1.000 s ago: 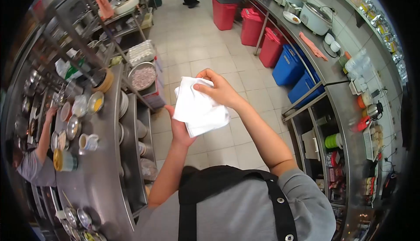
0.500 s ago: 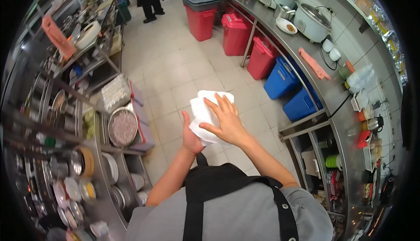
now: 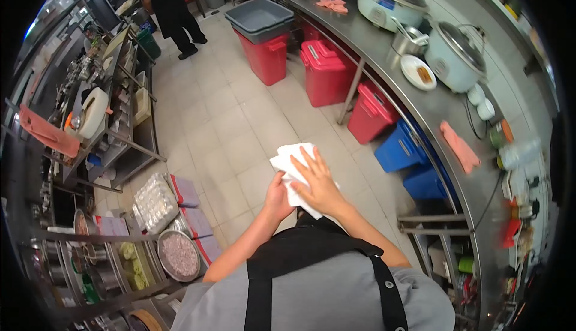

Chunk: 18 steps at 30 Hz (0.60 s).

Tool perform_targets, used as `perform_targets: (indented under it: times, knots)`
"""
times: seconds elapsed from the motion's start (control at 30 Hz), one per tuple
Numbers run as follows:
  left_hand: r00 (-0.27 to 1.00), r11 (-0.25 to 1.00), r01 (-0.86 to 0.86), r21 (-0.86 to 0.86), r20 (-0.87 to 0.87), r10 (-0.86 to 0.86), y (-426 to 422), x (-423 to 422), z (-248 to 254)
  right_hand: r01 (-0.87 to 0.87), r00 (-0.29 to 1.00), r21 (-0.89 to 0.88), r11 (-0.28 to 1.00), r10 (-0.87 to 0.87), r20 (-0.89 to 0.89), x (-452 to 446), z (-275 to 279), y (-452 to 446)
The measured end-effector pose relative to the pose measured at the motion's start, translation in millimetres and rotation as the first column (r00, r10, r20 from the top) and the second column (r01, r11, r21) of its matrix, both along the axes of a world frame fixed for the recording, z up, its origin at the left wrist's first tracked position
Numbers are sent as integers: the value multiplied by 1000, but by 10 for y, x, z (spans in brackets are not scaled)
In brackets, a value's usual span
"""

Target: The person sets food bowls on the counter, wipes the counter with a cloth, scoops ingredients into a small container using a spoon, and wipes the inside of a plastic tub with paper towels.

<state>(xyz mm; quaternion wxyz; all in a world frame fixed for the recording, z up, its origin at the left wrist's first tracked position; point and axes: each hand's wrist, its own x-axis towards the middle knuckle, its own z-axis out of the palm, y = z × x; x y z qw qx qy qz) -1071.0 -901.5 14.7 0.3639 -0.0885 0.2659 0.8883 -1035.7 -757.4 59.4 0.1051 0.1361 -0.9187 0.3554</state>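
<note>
White paper towels (image 3: 295,153), crumpled and layered, are between my two hands in front of my body. My left hand (image 3: 278,198) is closed on their left side, thumb up, its other fingers partly hidden. From the right, my right hand (image 3: 319,186) lies flat on the paper with its fingers stretched out and spread. A loose lower corner of the towel hangs beneath my right palm.
Red bins (image 3: 327,70) and blue bins (image 3: 403,148) stand beneath the steel counter (image 3: 444,106) on my right, which bears rice cookers (image 3: 391,4). Left are steel shelves (image 3: 129,145) and a bowl of pinkish food (image 3: 179,256). A person in black (image 3: 171,13) stands ahead.
My view has shifted forward along the aisle. The hands have come closer together around the paper, and my left thumb has folded in. The person ahead appears larger and farther left.
</note>
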Motion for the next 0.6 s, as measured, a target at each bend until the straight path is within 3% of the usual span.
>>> perform_targets:
  times: [0.07,0.1,0.2,0.23,0.33,0.37,0.4,0.47,0.6]
  knots:
    - [991,989,-123,-77,34,126,-114,-579,123,-109,994,66,992,107,35,-659,81,-69]
    - [988,990,-144,9,51,143,-189,-836,252,-168,986,5,986,168,-5,-995,120,-99]
    - [978,932,-201,302,108,176,-492,-1580,190,-289,943,-320,902,325,65,-2114,-277,-210]
    - [980,950,-195,245,23,195,-578,-1810,120,-267,928,-483,834,357,102,-2445,-258,-303]
    - [949,939,-311,146,-12,316,-792,-2380,49,37,677,-667,744,472,564,-3410,-392,-522]
    - [931,928,-360,97,-25,364,-862,-2566,28,58,671,-682,729,478,568,-3732,-598,-566]
    - [921,920,-387,56,-31,389,-959,-2731,-33,260,612,-757,600,504,610,-3990,-678,-594]
    - [904,905,-425,-15,-65,423,-1158,-3206,-154,621,515,-739,262,574,636,-4622,-770,-634]
    - [902,898,-427,-110,20,431,-1556,-4445,-386,685,478,-728,8,750,458,-5734,-1180,-172]
